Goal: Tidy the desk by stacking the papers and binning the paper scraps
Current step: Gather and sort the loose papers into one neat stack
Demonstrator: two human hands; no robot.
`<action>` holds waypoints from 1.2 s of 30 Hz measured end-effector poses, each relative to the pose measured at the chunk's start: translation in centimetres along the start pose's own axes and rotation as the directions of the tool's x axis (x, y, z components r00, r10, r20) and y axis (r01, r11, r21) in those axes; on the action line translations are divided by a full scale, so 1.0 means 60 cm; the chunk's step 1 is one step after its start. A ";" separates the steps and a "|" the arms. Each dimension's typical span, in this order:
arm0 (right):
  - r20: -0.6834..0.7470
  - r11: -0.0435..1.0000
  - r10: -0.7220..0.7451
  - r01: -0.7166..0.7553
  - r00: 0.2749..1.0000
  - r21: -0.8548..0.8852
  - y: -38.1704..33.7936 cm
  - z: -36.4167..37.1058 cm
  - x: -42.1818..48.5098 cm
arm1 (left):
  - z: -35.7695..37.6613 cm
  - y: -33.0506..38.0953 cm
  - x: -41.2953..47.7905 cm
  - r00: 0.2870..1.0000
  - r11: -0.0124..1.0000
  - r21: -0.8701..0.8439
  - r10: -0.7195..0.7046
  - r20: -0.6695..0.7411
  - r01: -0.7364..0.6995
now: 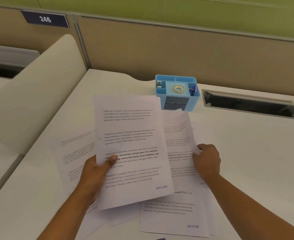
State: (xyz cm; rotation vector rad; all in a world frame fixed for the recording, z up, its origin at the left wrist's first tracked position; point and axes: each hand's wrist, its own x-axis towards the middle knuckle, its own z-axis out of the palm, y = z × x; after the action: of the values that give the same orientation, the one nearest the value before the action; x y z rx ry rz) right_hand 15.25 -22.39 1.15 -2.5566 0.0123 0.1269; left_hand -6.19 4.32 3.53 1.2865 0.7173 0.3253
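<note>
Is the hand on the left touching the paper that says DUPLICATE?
Touching. The head view shows the left hand gripping the DUPLICATE paper, with its thumb pressed on the printed side and its fingers hidden behind the sheet.

An office cubicle: tan fabric partition panels (177, 49), a dark numbered plate reading 246 (45, 19), a white tabletop (246, 144), a blue plastic desk organiser (177, 92).

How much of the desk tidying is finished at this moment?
Nothing looks stacked yet. In hand: the left hand holds the DUPLICATE sheet, and the right hand grips a second sheet. To do: loose sheets like the RECEIVED sheet lie spread on the desk. No bin shows.
</note>
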 end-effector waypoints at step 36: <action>0.220 0.703 -0.221 -0.001 0.950 0.711 0.044 -0.138 -0.062 | 0.175 0.015 -0.022 0.994 0.998 -0.053 -0.031 0.104 0.037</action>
State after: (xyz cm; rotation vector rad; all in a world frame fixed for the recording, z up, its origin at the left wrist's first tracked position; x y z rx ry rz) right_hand 12.18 -29.21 6.95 -1.7325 -0.1776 0.3752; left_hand -0.23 -4.17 5.93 1.2290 0.6381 0.2473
